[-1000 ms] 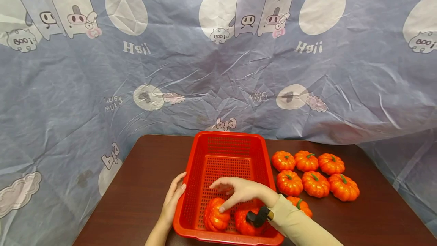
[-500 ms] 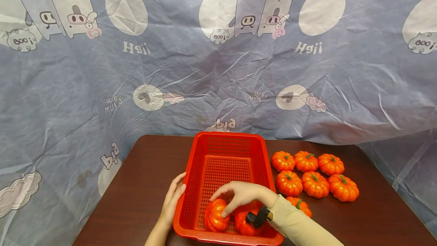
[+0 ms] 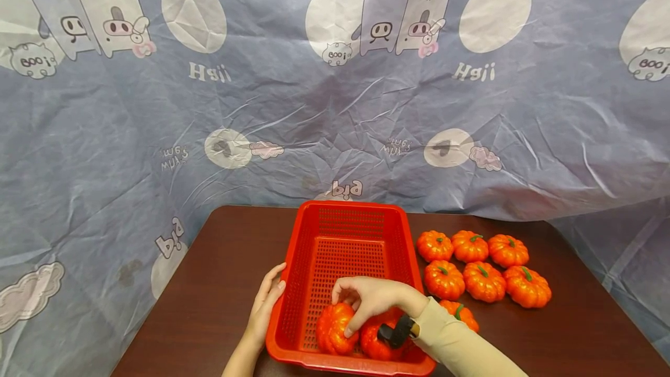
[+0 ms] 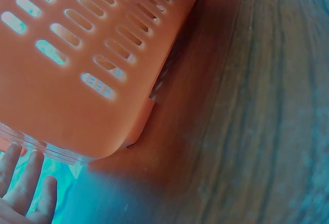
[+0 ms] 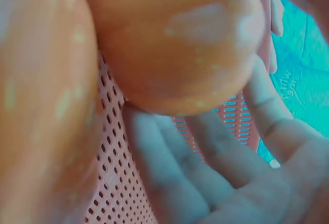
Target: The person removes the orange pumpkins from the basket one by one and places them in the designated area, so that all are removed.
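A red plastic basket with slotted walls stands on the table. Two shiny orange toy pumpkins lie side by side at its near end. My right hand reaches in and grips the left pumpkin, thumb on its near side and fingers curled over the far side. The right wrist view shows these fingers around the pumpkin. The other pumpkin is partly hidden beneath the right wrist. My left hand rests against the basket's left side, fingers extended; its fingers show beside the basket wall.
Several more orange pumpkins stand in rows on the brown table to the right of the basket. One pumpkin is partly covered by the right sleeve. A grey-blue printed cloth hangs behind the table.
My right hand has lowered onto the left pumpkin and closed its fingers around it. The pumpkin has shifted slightly right, towards its neighbour. My left hand stays at the basket's side.
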Motion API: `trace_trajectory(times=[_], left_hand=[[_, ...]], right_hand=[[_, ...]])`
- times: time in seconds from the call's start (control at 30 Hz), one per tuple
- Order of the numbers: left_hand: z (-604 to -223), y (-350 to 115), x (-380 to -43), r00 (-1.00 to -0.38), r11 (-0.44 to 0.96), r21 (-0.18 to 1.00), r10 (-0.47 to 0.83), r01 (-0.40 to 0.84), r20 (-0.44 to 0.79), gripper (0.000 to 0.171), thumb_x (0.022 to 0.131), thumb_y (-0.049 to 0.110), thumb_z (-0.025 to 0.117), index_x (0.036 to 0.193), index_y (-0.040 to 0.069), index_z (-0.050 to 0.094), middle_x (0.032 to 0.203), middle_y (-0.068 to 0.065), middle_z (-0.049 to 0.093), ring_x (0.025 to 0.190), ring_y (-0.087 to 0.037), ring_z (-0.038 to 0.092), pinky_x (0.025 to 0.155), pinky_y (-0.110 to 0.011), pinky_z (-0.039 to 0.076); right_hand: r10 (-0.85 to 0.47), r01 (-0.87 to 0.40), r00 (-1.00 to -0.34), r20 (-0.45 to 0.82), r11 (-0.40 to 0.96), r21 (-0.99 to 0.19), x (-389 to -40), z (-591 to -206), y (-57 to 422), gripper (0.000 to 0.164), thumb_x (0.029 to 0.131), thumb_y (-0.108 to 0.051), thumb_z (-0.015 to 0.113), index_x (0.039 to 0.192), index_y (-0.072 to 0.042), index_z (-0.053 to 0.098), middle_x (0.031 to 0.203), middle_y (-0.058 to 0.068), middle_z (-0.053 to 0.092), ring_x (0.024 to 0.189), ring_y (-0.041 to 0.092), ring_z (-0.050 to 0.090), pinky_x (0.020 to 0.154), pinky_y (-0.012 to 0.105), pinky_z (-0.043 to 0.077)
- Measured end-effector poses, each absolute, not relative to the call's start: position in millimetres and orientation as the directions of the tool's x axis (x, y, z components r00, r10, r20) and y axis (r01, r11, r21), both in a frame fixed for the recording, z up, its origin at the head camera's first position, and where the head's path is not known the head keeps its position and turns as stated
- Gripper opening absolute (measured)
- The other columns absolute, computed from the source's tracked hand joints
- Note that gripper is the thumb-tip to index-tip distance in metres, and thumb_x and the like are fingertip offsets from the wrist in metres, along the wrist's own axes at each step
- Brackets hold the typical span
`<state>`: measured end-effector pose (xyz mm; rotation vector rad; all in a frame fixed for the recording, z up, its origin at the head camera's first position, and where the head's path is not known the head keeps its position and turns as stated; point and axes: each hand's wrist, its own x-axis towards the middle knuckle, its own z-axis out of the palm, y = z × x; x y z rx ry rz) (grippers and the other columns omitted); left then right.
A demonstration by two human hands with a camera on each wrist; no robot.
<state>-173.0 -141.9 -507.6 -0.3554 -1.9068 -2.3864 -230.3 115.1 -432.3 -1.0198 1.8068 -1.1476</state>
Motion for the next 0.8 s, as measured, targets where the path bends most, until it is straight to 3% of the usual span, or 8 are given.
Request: trace_trajectory(times=[0.3, 0.53, 0.8], left_hand=[[-509, -141, -174, -0.974, -0.226, 0.956, 0.085, 0.188, 0.212, 0.042, 0.101, 0.017, 0.038, 0.142, 0.009, 0.032, 0.137, -0.023, 0.036, 0.113, -0.028, 0.05, 0.086, -0.037, 0.048], [-509, -142, -174, -0.975, -0.222, 0.957, 0.079, 0.185, 0.207, 0.042, 0.101, 0.018, 0.038, 0.142, 0.009, 0.032, 0.137, -0.023, 0.036, 0.111, -0.026, 0.051, 0.084, -0.036, 0.049], [-509, -143, -174, -0.975, -0.214, 0.959, 0.083, 0.184, 0.206, 0.042, 0.101, 0.018, 0.038, 0.142, 0.009, 0.032, 0.137, -0.024, 0.036, 0.112, -0.028, 0.05, 0.085, -0.038, 0.048]], right_hand=[[-0.821, -0.272, -0.56, -0.11, 0.308, -0.912, -230, -421, 116, 0.053, 0.073, -0.014, 0.079, 0.119, -0.011, 0.053, 0.121, -0.001, 0.054, 0.112, 0.019, 0.051, 0.089, 0.029, 0.044], [-0.8, -0.303, -0.6, -0.001, 0.228, -0.925, -231, -411, 118, 0.061, 0.077, -0.016, 0.077, 0.13, -0.005, 0.049, 0.127, 0.003, 0.053, 0.114, 0.022, 0.05, 0.093, 0.029, 0.043], [-0.758, -0.354, -0.643, 0.115, 0.161, -0.922, -227, -396, 127, 0.062, 0.076, -0.013, 0.077, 0.131, -0.004, 0.049, 0.127, 0.011, 0.053, 0.112, 0.028, 0.053, 0.092, 0.032, 0.045]])
